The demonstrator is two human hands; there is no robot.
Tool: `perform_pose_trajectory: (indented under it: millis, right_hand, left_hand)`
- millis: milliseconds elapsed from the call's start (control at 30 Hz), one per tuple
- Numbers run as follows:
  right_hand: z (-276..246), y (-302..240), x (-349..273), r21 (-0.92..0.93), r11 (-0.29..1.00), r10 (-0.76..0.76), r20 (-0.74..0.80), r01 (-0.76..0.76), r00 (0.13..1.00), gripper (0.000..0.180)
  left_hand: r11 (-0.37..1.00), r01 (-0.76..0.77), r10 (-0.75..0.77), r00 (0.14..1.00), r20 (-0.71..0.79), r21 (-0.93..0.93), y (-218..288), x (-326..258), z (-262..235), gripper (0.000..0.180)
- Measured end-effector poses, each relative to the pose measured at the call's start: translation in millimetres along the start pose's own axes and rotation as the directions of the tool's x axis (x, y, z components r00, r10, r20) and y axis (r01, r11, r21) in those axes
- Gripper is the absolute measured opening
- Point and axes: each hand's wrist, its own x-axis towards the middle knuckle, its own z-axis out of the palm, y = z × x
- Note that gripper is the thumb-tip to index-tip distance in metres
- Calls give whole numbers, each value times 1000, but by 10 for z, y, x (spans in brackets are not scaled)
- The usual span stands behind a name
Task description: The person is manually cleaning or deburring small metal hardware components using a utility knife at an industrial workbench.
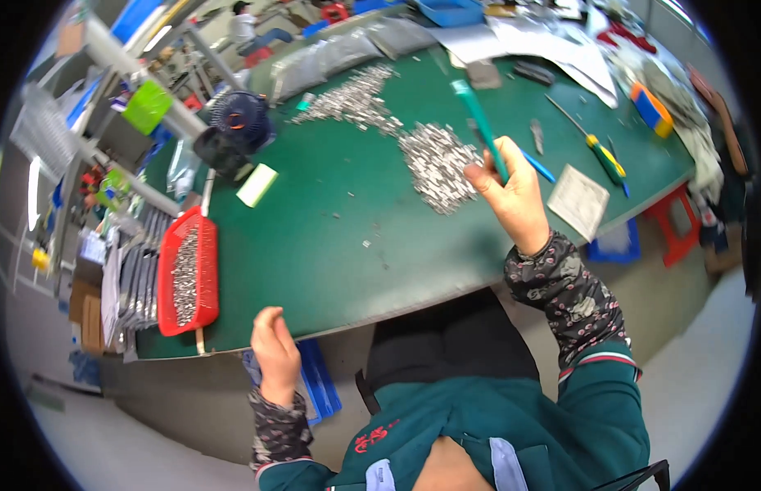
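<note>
My right hand (514, 192) is raised over the right half of the green table, closed around a long, slim teal-green tool (477, 114). The tool tilts up and to the left; its exact kind is unclear. Just left of that hand lies a heap of small silvery metal parts (439, 168). A looser spread of similar parts (347, 102) reaches toward the back. My left hand (277, 352) is at the table's front left edge, fingers extended and slightly bent, with nothing visible in it. Nearest to it is a red basket (207, 274) of small metal parts.
A dark fan (239, 121) and a pale yellow block (257, 185) are at the left. At the right lie a square greyish pad (578, 201), a yellow-green-handled screwdriver (603, 157) and an orange-blue object (651, 109). Plastic bags (331, 65) line the back. A red stool (673, 225) stands right.
</note>
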Motion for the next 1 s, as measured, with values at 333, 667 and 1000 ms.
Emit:
perform_pose_trajectory:
  millis: [333,667,1000]
  right_hand:
    - [-983,194,-1216,-266,946,135,-191,-183,972,16]
    - [-1566,941,-362,-335,912,107,-365,-238,925,23]
    - [-1552,1056,-290,-248,938,171,-280,-243,945,28]
  left_hand:
    - [620,717,-595,695,404,-319,374,-1416,691,28]
    - [-346,898,-541,46,840,-272,-241,-1385,1319,34]
    - [-330,915,-419,77,905,-231,575,-594,1129,35]
